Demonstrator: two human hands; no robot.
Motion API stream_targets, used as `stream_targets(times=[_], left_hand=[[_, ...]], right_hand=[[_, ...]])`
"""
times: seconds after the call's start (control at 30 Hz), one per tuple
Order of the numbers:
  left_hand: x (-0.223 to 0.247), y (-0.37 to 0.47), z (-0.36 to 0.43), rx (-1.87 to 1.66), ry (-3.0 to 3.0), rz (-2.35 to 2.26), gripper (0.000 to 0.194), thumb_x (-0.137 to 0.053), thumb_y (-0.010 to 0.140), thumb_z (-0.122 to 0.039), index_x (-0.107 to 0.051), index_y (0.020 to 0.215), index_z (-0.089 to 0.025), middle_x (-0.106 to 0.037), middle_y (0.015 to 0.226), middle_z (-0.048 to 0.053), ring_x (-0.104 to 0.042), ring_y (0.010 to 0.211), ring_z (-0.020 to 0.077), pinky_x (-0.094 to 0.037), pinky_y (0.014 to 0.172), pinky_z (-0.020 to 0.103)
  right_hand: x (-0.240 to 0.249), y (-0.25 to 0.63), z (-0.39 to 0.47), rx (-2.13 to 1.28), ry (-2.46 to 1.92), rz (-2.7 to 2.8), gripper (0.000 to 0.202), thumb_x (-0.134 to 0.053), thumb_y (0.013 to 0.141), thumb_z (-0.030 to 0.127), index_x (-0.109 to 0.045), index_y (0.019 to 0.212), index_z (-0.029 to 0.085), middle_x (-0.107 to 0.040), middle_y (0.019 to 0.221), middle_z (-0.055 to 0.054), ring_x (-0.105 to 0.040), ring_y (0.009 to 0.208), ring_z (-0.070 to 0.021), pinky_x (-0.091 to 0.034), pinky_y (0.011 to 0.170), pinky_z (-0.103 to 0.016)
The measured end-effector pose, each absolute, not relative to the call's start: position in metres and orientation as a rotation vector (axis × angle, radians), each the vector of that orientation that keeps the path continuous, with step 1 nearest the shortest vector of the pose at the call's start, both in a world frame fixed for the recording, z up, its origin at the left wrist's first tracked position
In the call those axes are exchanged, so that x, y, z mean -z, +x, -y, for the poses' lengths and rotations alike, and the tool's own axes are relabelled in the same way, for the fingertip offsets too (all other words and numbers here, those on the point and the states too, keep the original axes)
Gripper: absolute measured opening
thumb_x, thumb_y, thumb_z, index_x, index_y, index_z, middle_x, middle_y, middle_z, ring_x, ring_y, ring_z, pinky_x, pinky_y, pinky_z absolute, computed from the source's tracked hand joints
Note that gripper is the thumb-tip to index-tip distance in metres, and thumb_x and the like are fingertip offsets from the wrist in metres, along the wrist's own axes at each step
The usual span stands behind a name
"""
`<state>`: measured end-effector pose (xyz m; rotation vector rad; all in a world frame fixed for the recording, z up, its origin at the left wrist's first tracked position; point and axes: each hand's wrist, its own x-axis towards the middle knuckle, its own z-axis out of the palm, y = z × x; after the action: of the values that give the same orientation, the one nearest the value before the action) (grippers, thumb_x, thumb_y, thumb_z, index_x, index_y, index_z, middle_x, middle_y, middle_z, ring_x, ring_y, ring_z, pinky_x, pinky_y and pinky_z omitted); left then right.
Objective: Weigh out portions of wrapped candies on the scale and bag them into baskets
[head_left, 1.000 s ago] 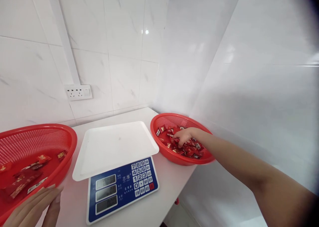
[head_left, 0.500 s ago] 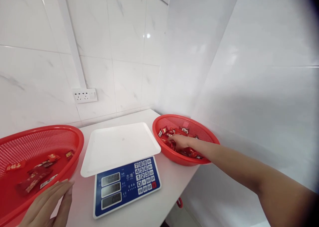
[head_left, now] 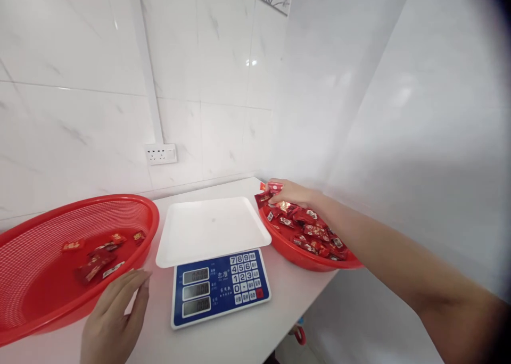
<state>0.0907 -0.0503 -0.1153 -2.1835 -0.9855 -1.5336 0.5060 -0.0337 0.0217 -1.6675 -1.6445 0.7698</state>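
My right hand is lifted over the right red basket, its fingers closed on a few red-wrapped candies that stick out past the fingertips. Below it, many more red candies lie heaped in that basket. My left hand holds nothing; its fingers are stretched out with the thumb apart, by the near rim of the left red basket. Several wrapped candies lie on the bottom of the left basket. Between the baskets stands a digital scale with a bare white pan.
Everything stands on a white table in a corner of tiled walls. A power socket is on the back wall. Past the table's right edge, a red loop-shaped thing shows lower down.
My right hand has risen from among the candies, with some now in its grasp. The view has turned slightly left, shifting the scale and baskets rightward. My left hand keeps its stretched pose.
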Motion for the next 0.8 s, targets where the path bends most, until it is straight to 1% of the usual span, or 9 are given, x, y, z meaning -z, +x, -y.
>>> stream_targets(times=[0.1,0.2,0.27,0.37,0.4,0.5,0.7,0.8], left_hand=[[0.103,0.094,0.057,1.369,-2.156,0.949,0.012,-0.052,0.085,-0.018,-0.061,0.092,-0.016,-0.067,0.085,0.006,-0.063,0.083,0.0170,-0.049,0.072,0.025],[0.098,0.095,0.061,1.367,-2.149,0.945,0.012,-0.051,0.085,-0.015,-0.060,0.093,-0.016,-0.067,0.085,0.006,-0.063,0.083,0.0158,-0.050,0.075,0.024],[0.098,0.095,0.062,1.368,-2.164,0.962,0.013,-0.051,0.084,-0.013,-0.060,0.094,-0.017,-0.068,0.085,0.005,-0.064,0.083,0.0152,-0.051,0.076,0.024],[0.100,0.094,0.062,1.368,-2.187,0.989,0.014,-0.051,0.085,-0.014,-0.060,0.095,-0.019,-0.068,0.084,0.004,-0.065,0.083,0.0152,-0.052,0.074,0.024],[0.101,0.094,0.062,1.369,-2.193,0.999,0.015,-0.051,0.085,-0.014,-0.060,0.095,-0.019,-0.069,0.085,0.004,-0.065,0.083,0.0154,-0.053,0.073,0.024],[0.101,0.094,0.062,1.381,-2.210,1.014,0.016,-0.051,0.084,-0.013,-0.060,0.096,-0.019,-0.069,0.085,0.005,-0.065,0.084,0.0159,-0.053,0.074,0.025],[0.101,0.095,0.064,1.389,-2.229,1.007,0.017,-0.052,0.084,-0.013,-0.060,0.097,-0.019,-0.069,0.085,0.004,-0.064,0.084,0.0154,-0.053,0.074,0.024],[0.102,0.095,0.063,1.386,-2.241,1.019,0.017,-0.052,0.083,-0.011,-0.060,0.097,-0.018,-0.068,0.086,0.005,-0.063,0.085,0.0149,-0.052,0.075,0.024]], right_hand=[[-0.022,0.455,0.011,-0.976,-1.547,1.791,0.027,-0.062,0.056,0.013,-0.050,0.079,0.022,-0.061,0.065,0.004,-0.059,0.058,-0.0132,-0.044,0.051,-0.022],[-0.018,0.414,-0.007,-1.104,-1.465,1.941,0.028,-0.062,0.059,0.013,-0.053,0.084,0.022,-0.062,0.067,0.004,-0.058,0.056,-0.0126,-0.043,0.050,-0.023],[-0.015,0.396,-0.016,-1.053,-1.438,2.035,0.031,-0.062,0.061,0.014,-0.058,0.090,0.023,-0.064,0.075,0.003,-0.059,0.063,-0.0128,-0.044,0.055,-0.023],[-0.014,0.384,-0.023,-0.862,-1.464,2.109,0.038,-0.064,0.061,0.015,-0.062,0.098,0.023,-0.064,0.094,-0.001,-0.059,0.078,-0.0151,-0.044,0.062,-0.023],[-0.015,0.383,-0.024,-0.810,-1.482,2.112,0.038,-0.064,0.062,0.015,-0.062,0.100,0.023,-0.063,0.097,-0.002,-0.058,0.081,-0.0155,-0.044,0.063,-0.024],[-0.017,0.384,-0.023,-0.725,-1.533,2.079,0.037,-0.061,0.065,0.014,-0.062,0.101,0.022,-0.062,0.094,-0.002,-0.056,0.079,-0.0152,-0.043,0.063,-0.024],[-0.013,0.385,-0.019,-0.630,-1.538,1.972,0.027,-0.057,0.065,0.012,-0.060,0.090,0.020,-0.062,0.095,-0.002,-0.055,0.083,-0.0152,-0.043,0.068,-0.025],[-0.009,0.381,-0.020,-0.663,-1.545,1.925,0.025,-0.055,0.066,0.011,-0.060,0.090,0.019,-0.061,0.092,-0.002,-0.055,0.079,-0.0142,-0.044,0.064,-0.024]])
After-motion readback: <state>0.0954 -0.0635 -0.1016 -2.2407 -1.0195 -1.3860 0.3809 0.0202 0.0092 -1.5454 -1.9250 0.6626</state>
